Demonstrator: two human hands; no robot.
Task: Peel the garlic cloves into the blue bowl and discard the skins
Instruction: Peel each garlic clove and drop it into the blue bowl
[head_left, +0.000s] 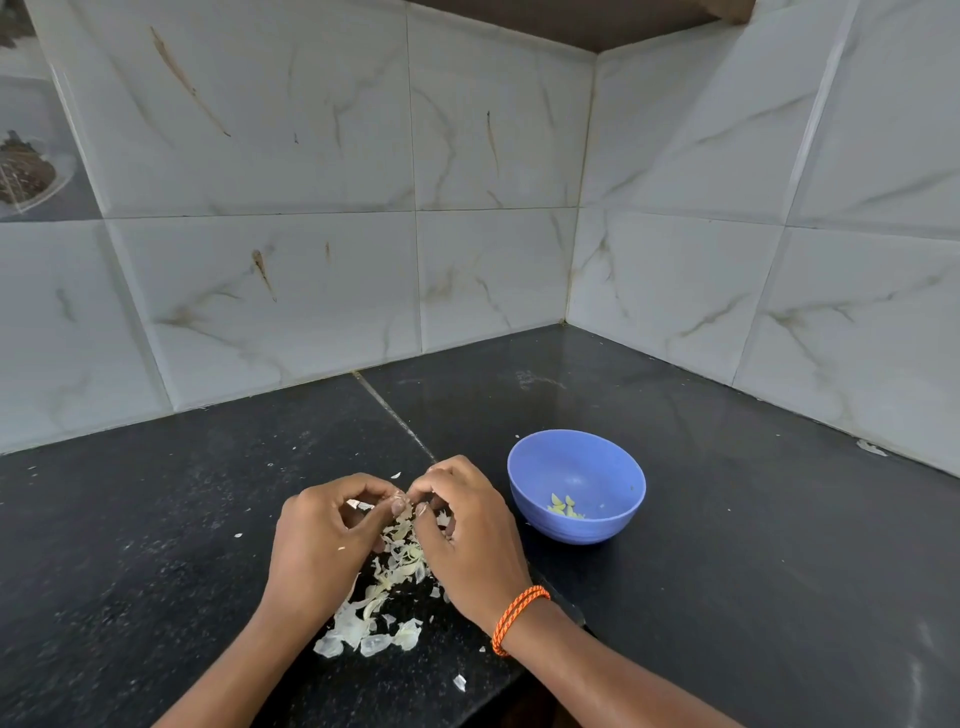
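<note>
Fingers (397, 506) of both hands pinch clove; blue bowl (576, 486) just right.

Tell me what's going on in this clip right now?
A person is peeling garlic over a black stone countertop. The left hand and right hand meet fingertip to fingertip, pinching something small between them, too hidden to identify. Papery white garlic skins lie beneath the hands. The round blue plastic bowl, to the right, holds a few peeled cloves.

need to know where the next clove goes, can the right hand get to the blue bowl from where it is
Probably yes. The blue bowl stands just beside the right hand, with only bare counter between them. But that hand is busy, pinching a clove with the left hand.
</note>
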